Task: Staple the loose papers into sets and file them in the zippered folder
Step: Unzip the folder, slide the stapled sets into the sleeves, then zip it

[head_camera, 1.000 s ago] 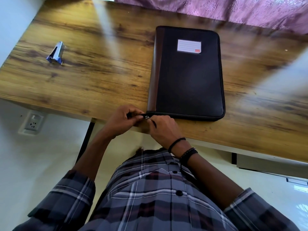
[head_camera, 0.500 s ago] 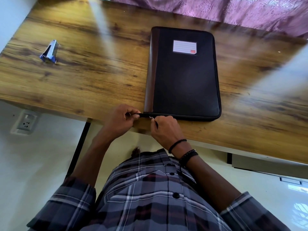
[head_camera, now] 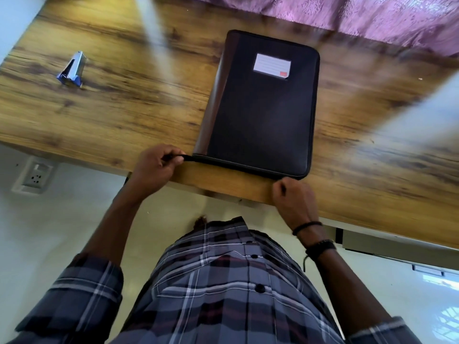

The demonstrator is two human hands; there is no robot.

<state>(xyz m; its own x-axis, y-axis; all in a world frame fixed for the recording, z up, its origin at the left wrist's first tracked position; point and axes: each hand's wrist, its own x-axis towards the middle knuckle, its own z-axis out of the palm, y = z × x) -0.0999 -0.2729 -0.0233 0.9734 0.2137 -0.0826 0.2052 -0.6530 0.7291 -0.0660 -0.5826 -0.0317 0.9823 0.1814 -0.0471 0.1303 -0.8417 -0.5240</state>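
Desk (head_camera: 149, 108): wooden; carries the folder, whose near edge lies close to the desk's near edge
Folder (head_camera: 263, 115): black, zippered; lying flat and closed, brown spine on its left side
Left hand (head_camera: 154, 167): at the folder's near left corner; fingers curled, thumb and forefinger pinching the black zip tail (head_camera: 188, 158) that sticks out of that corner
Right hand (head_camera: 294, 197): just below the folder's near right corner; fingers clenched; whether it holds the zip pull cannot be told
Stapler (head_camera: 73, 69): blue and silver; well left of the folder
Label (head_camera: 272, 65): white, lined; on the folder's far end
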